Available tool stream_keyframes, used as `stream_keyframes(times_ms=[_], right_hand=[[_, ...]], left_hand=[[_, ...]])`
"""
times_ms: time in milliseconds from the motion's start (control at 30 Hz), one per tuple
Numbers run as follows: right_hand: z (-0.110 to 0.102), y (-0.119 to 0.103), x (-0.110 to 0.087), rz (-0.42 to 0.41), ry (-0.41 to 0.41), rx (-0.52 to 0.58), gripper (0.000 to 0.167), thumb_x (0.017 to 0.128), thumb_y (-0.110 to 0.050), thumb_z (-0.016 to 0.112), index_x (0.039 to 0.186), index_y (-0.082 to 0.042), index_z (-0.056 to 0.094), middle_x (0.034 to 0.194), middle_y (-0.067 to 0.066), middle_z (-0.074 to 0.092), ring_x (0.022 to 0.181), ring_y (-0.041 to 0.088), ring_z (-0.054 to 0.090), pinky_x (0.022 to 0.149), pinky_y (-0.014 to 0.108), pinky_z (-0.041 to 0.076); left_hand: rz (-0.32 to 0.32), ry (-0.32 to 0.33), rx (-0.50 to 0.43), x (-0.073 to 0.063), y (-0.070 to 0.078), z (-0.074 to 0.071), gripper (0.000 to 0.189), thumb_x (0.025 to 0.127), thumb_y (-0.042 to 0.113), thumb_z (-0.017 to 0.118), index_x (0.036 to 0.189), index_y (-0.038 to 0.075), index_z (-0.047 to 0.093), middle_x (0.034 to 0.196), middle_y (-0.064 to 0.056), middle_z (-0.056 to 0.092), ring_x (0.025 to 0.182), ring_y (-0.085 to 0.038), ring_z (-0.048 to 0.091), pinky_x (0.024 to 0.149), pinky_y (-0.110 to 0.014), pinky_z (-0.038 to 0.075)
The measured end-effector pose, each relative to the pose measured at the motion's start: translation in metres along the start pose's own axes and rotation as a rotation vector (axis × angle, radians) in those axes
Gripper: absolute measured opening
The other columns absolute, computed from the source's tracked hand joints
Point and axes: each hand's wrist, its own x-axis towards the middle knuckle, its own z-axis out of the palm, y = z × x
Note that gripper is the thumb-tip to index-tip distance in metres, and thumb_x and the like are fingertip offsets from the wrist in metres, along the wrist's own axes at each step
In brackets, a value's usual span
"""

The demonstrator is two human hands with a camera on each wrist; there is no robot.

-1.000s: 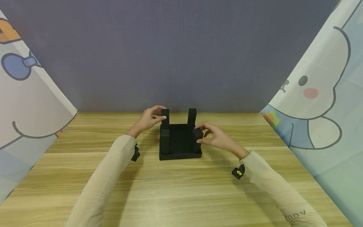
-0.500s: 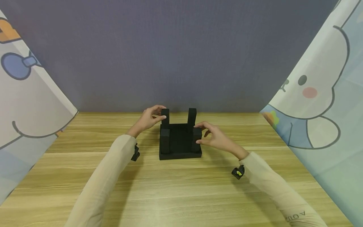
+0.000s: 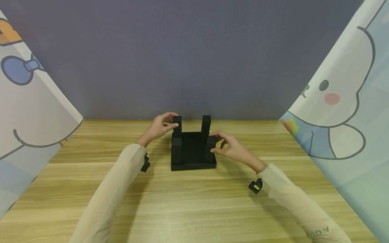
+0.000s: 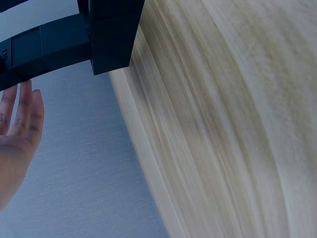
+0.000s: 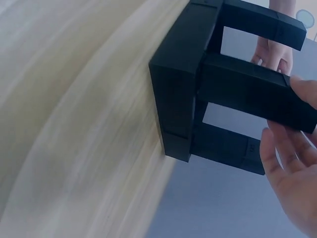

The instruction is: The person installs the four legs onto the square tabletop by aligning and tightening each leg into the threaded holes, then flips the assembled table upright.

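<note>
A flat square black foam base [image 3: 193, 165] sits on the pale wood-grain surface [image 3: 188, 202], near its far edge and in front of a grey-blue fabric backdrop [image 3: 182, 57]. Four upright black foam posts stand on the base, one at each corner. The left hand [image 3: 159, 127] pinches the top of the far-left black foam post [image 3: 177, 125] between thumb and curled fingers [image 3: 170, 115]. The right hand [image 3: 232, 146] grasps the near-right black foam post [image 3: 210, 148], thumb against its side and fingers [image 5: 302, 84] lying over its top end (the right wrist view shows them on the post's tip). The far-right black foam post [image 3: 205, 123] and the near-left black foam post [image 3: 177, 150] stand untouched. Both arms wear cream long sleeves [image 3: 112, 195], each with a small black device [image 3: 255, 186] at the wrist. Cartoon-printed pale curtains [image 3: 343, 101] hang at either side.
</note>
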Motion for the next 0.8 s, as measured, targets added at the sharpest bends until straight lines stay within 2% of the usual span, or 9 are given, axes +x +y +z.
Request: stream_keyframes(times_ms=[100, 200, 400, 567, 667, 800], right_hand=[[0.001, -0.002, -0.001, -0.004, 0.026, -0.005, 0.049, 0.076, -0.012, 0.074, 0.12, -0.006, 0.054, 0.115, 0.01, 0.059, 0.087, 0.023, 0.058, 0.065, 0.033, 0.052], [0.001, -0.001, -0.002, -0.009, 0.015, -0.002, 0.051, 0.076, -0.013, 0.075, 0.121, -0.004, 0.053, 0.117, 0.011, 0.057, 0.089, 0.023, 0.058, 0.065, 0.033, 0.052], [-0.006, 0.0, 0.003, -0.028, -0.084, 0.054, 0.06, 0.076, -0.012, 0.074, 0.128, -0.003, 0.047, 0.125, 0.01, 0.053, 0.1, 0.025, 0.052, 0.07, 0.036, 0.054], [-0.009, 0.003, 0.005, -0.041, -0.149, 0.101, 0.057, 0.079, -0.012, 0.071, 0.129, -0.002, 0.046, 0.124, 0.01, 0.054, 0.109, 0.026, 0.051, 0.073, 0.038, 0.053], [-0.009, 0.002, 0.005, -0.022, -0.139, 0.1, 0.055, 0.078, -0.011, 0.072, 0.127, -0.003, 0.049, 0.124, 0.011, 0.054, 0.11, 0.024, 0.051, 0.073, 0.037, 0.053], [-0.005, -0.001, 0.004, 0.038, -0.071, 0.074, 0.054, 0.073, -0.011, 0.076, 0.121, -0.003, 0.052, 0.119, 0.011, 0.056, 0.1, 0.024, 0.053, 0.073, 0.04, 0.053]], left_hand=[[0.0, 0.001, -0.003, 0.001, -0.001, 0.001, 0.04, 0.087, 0.032, 0.062, 0.124, 0.021, 0.051, 0.129, -0.009, 0.05, 0.111, -0.027, 0.055, 0.088, -0.046, 0.047], [0.001, 0.0, -0.003, 0.001, -0.001, 0.001, 0.04, 0.087, 0.031, 0.062, 0.124, 0.021, 0.051, 0.128, -0.009, 0.05, 0.111, -0.027, 0.055, 0.088, -0.046, 0.048], [0.003, -0.004, -0.005, 0.0, 0.0, 0.0, 0.041, 0.086, 0.032, 0.062, 0.124, 0.021, 0.051, 0.129, -0.009, 0.049, 0.111, -0.027, 0.055, 0.085, -0.045, 0.049], [-0.001, -0.009, -0.026, 0.001, 0.0, 0.001, 0.04, 0.087, 0.03, 0.062, 0.124, 0.02, 0.052, 0.128, -0.01, 0.049, 0.111, -0.027, 0.055, 0.086, -0.045, 0.049], [-0.008, -0.011, -0.026, 0.001, 0.0, 0.001, 0.04, 0.087, 0.03, 0.062, 0.124, 0.021, 0.051, 0.128, -0.009, 0.049, 0.112, -0.027, 0.054, 0.086, -0.045, 0.049], [-0.015, -0.011, -0.018, 0.001, -0.001, 0.002, 0.04, 0.086, 0.032, 0.062, 0.124, 0.022, 0.051, 0.129, -0.008, 0.049, 0.113, -0.026, 0.054, 0.087, -0.045, 0.049]])
